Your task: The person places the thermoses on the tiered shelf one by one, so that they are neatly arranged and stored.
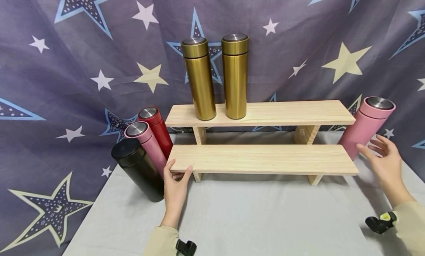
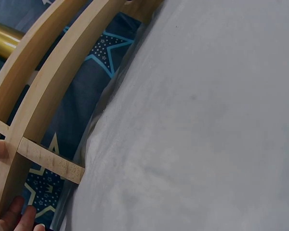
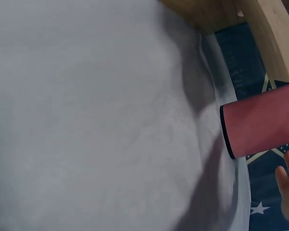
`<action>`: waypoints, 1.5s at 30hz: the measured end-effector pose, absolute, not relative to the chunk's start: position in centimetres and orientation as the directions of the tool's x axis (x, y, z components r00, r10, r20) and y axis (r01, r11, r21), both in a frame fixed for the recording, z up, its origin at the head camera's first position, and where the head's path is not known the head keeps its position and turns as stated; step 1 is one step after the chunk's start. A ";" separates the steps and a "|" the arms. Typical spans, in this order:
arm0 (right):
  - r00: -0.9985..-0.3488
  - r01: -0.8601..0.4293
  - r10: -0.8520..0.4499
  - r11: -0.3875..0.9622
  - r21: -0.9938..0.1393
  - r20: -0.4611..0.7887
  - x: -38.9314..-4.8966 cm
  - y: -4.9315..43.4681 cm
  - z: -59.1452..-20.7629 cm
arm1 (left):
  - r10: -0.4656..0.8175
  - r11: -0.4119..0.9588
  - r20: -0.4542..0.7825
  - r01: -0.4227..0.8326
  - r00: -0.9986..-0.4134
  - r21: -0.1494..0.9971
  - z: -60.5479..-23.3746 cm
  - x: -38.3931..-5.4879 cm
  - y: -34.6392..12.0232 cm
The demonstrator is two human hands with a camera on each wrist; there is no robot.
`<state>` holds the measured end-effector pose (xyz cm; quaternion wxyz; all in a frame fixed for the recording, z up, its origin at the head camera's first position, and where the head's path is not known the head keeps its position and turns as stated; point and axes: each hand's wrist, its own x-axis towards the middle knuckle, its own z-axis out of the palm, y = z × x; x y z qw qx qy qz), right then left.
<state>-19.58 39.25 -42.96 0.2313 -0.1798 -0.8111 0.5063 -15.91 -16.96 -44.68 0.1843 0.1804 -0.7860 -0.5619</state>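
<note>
My left hand (image 1: 175,189) grips the front left corner of a two-tier wooden shelf (image 1: 262,159); in the left wrist view its fingers (image 2: 25,219) curl below the lower board. At the right end of the shelf stands a pink thermos bottle (image 1: 366,125) with a steel-topped lid. My right hand (image 1: 385,160) is beside that bottle, its thumb close to the lower body and its fingers loosely bent. The right wrist view shows the bottle's dark base rim (image 3: 226,132) and fingertips (image 3: 283,178) near its side. Two gold thermos bottles, one left (image 1: 200,82) and one right (image 1: 235,82), stand on the upper board.
Left of the shelf a black bottle (image 1: 139,171), another pink bottle (image 1: 147,145) and a red bottle (image 1: 157,130) stand close together. A grey cloth (image 1: 252,219) covers the table. Behind hangs a dark curtain (image 1: 285,12) with stars.
</note>
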 end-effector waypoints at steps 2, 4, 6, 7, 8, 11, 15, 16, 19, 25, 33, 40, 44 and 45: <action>-0.838 0.059 0.517 0.404 -0.913 0.176 -19.8 39.1 -42.6 | -0.492 0.304 0.086 -0.078 -0.866 0.950 -44.6 -15.9 -17.0; -0.844 0.050 0.508 0.393 -0.918 0.171 -20.1 39.1 -42.4 | -0.491 0.299 0.085 -0.075 -0.867 0.951 -44.6 -15.8 -17.0; -0.848 0.048 0.502 0.389 -0.920 0.168 -20.3 39.0 -42.3 | -0.487 0.294 0.087 -0.069 -0.869 0.953 -44.6 -15.9 -16.9; -0.856 0.052 0.490 0.394 -0.917 0.162 -20.5 39.1 -42.2 | -0.485 0.295 0.086 -0.070 -0.870 0.953 -44.6 -15.9 -16.9; -0.863 0.057 0.479 0.406 -0.912 0.160 -20.6 39.1 -42.2 | -0.485 0.295 0.084 -0.072 -0.870 0.953 -44.6 -15.9 -17.0; -0.879 0.056 0.452 0.414 -0.909 0.152 -21.1 39.2 -42.3 | -0.485 0.309 0.087 -0.077 -0.870 0.948 -44.6 -15.9 -17.0; -0.884 0.030 0.435 0.415 -0.909 0.169 -21.9 39.6 -42.8 | -0.490 0.318 0.088 -0.084 -0.867 0.945 -44.6 -15.9 -17.0; -0.882 0.026 0.439 0.414 -0.910 0.175 -22.1 39.8 -42.9 | -0.492 0.318 0.087 -0.086 -0.867 0.944 -44.7 -15.9 -17.0; -0.872 0.015 0.451 0.417 -0.909 0.192 -22.5 40.1 -43.4 | -0.491 0.319 0.086 -0.087 -0.867 0.944 -44.7 -15.9 -17.0; -0.872 0.037 0.452 0.447 -0.894 0.189 -22.5 39.6 -42.7 | -0.493 0.315 0.089 -0.082 -0.865 0.946 -44.6 -15.8 -17.0; -0.825 0.072 0.526 0.461 -0.884 0.207 -22.1 39.2 -42.0 | -0.491 0.319 0.087 -0.086 -0.867 0.944 -44.7 -15.8 -16.8; -0.809 0.115 0.557 0.462 -0.879 0.187 -21.8 39.2 -41.8 | -0.494 0.327 0.085 -0.095 -0.865 0.940 -44.6 -15.8 -16.9; -0.806 0.145 0.565 0.479 -0.865 0.178 -21.2 39.3 -41.6 | -0.496 0.321 0.086 -0.090 -0.864 0.943 -44.6 -15.9 -17.0; -0.803 0.141 0.568 0.477 -0.867 0.182 -21.1 39.4 -41.5 | -0.497 0.320 0.087 -0.089 -0.864 0.943 -44.6 -15.9 -17.1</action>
